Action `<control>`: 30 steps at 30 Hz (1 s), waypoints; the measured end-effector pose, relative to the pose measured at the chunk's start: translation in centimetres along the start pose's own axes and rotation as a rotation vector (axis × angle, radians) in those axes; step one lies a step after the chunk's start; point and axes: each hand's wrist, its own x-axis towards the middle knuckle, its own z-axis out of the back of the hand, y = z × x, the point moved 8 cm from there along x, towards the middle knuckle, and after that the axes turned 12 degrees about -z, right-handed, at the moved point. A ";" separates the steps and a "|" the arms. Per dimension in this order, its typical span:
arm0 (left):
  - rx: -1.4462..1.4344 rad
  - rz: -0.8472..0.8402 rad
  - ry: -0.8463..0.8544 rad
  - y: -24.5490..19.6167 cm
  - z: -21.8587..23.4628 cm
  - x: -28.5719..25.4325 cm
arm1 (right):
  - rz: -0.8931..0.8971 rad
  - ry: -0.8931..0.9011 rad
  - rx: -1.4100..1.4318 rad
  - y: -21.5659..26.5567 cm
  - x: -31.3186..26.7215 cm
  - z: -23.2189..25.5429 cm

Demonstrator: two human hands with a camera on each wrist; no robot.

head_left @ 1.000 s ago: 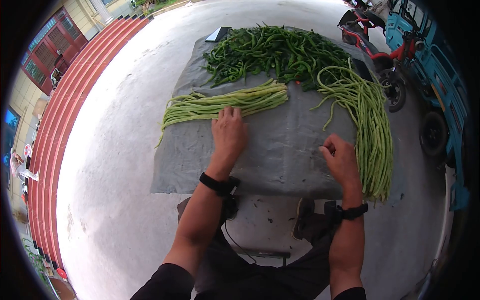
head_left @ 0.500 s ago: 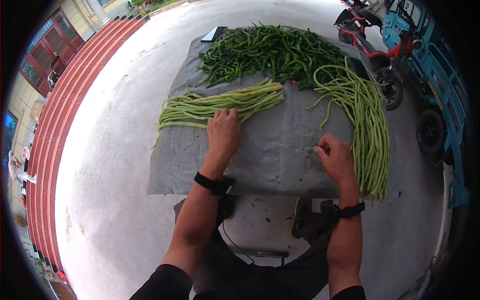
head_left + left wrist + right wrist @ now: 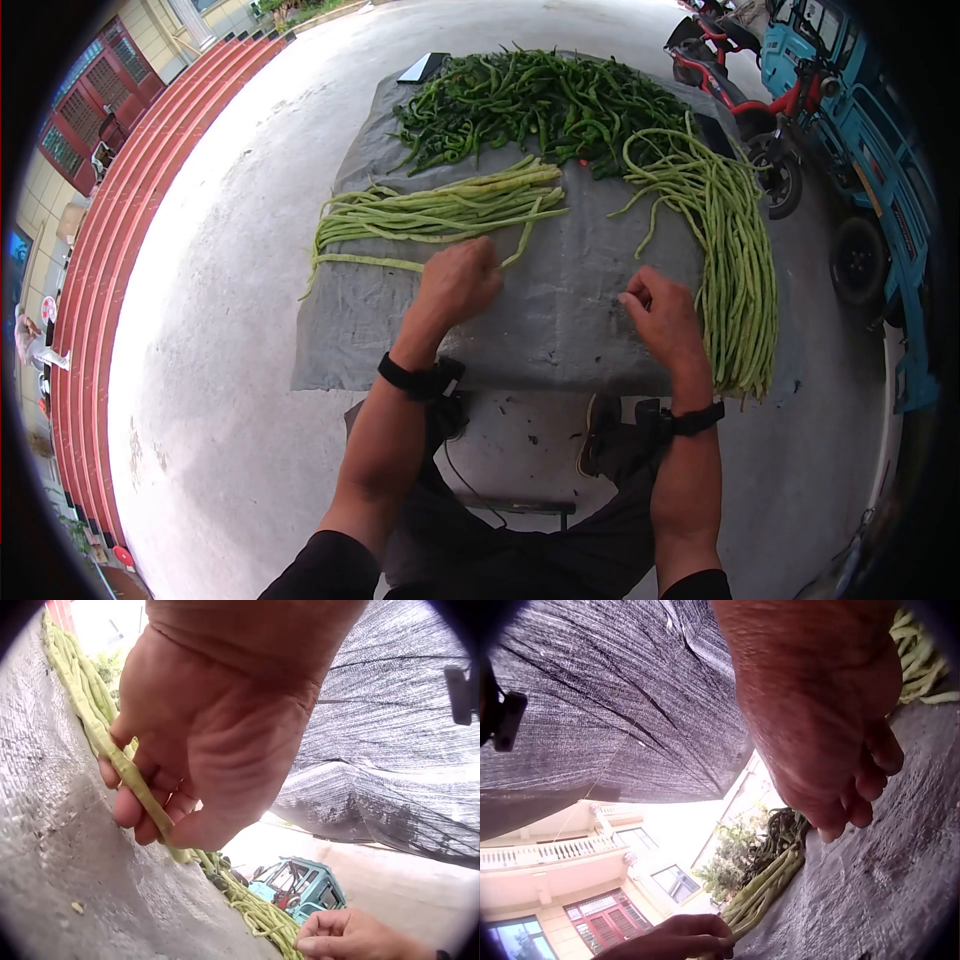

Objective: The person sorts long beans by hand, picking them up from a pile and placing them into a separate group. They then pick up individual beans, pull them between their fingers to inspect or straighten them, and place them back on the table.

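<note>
On the grey sheet (image 3: 560, 320), the left hand (image 3: 460, 282) grips a long bean (image 3: 370, 262) just in front of the left bundle of long beans (image 3: 440, 205). In the left wrist view the fingers and thumb of the left hand (image 3: 202, 750) curl round that bean (image 3: 120, 761). Beside the right-hand heap of long beans (image 3: 740, 260), the right hand (image 3: 665, 315) hovers low over the sheet with bent fingers; nothing shows in its grasp. The right wrist view shows the right hand (image 3: 825, 735) above the sheet, its fingertips partly hidden.
A pile of green peppers (image 3: 550, 100) covers the far side of the sheet, with a dark flat object (image 3: 425, 68) at its left corner. Beyond the right side stand a red bike (image 3: 740, 90) and a blue vehicle (image 3: 890, 170). Red steps (image 3: 150, 200) lie far left.
The left hand has come off the left bundle toward the body, drawing one long bean away from it. The right hand has barely moved.
</note>
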 end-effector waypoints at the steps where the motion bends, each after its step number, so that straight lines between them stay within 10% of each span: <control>1: -0.029 0.006 0.034 -0.2 -0.2 -0.2 | 0.001 0.000 -0.001 0.1 0.0 0.0; 17: -0.500 -0.438 0.150 -8.7 -4.1 -1.1 | 0.177 0.124 0.203 4.0 -0.8 -0.9; 30: -0.524 -0.299 -0.039 -7.8 -2.0 -0.7 | 0.130 0.247 0.209 4.1 -1.4 -2.5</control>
